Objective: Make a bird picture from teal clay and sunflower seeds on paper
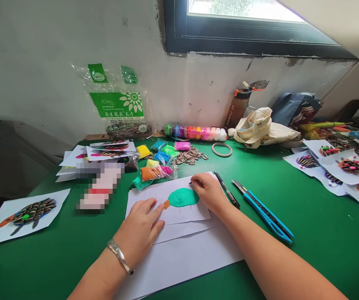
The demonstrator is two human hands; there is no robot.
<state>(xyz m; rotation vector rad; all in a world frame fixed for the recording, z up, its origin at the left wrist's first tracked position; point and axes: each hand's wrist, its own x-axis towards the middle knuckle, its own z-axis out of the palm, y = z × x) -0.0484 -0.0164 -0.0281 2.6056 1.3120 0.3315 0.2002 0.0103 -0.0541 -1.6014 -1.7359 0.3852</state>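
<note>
A sheet of white paper (pixel 185 215) bears a flattened oval of teal modelling clay (pixel 183 197), with a small orange clay piece (pixel 166 204) at its left end. Faint drawn leg lines show beneath the oval. My left hand (pixel 143 225) rests on the paper, fingers apart, its index fingertip touching the orange piece. At the oval's right end, my right hand (pixel 208 191) is closed in a pinch. A small dark tip shows by its fingers, but what it holds is mostly hidden. More white sheets (pixel 198 254) lie underneath.
Clay packets (pixel 151 173), loose sunflower seeds (pixel 189 156) and a tape roll (pixel 222 149) lie behind the paper. To the right are a pen (pixel 227 189) and a blue utility knife (pixel 262 212), blade exposed. Seed-covered pictures (pixel 26 214) lie on both sides; a bottle (pixel 238 106) stands behind.
</note>
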